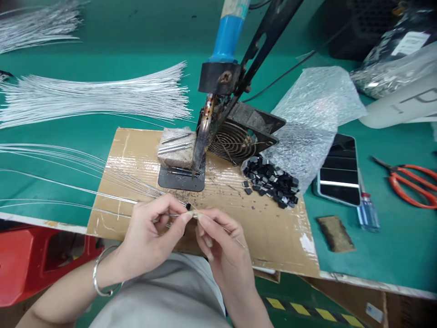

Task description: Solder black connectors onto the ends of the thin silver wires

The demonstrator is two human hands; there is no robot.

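Note:
My left hand point(153, 237) pinches a thin pale wire between thumb and forefinger, close to its end. Fingertip to fingertip with it, my right hand point(225, 241) pinches the same spot; a fine strand crosses its fingers and sticks out to the right. Several long thin wires point(116, 196) run in from the left, under and beside my left hand. A small black piece point(187, 207) sits at a wire end by my left fingertips. Ahead of both hands, a blue-handled soldering iron point(228, 36) points down from a clamp, its tip over a dark plate point(182, 182).
Cardboard point(273, 241) covers the green bench. Beyond lie a wire bundle point(95, 100), a pale block point(177, 150) and a fan point(235, 141). Rightward are black pieces point(273, 180), bubble wrap point(317, 100), a phone point(339, 168), red-handled cutters point(409, 182) and a brown pad point(336, 233).

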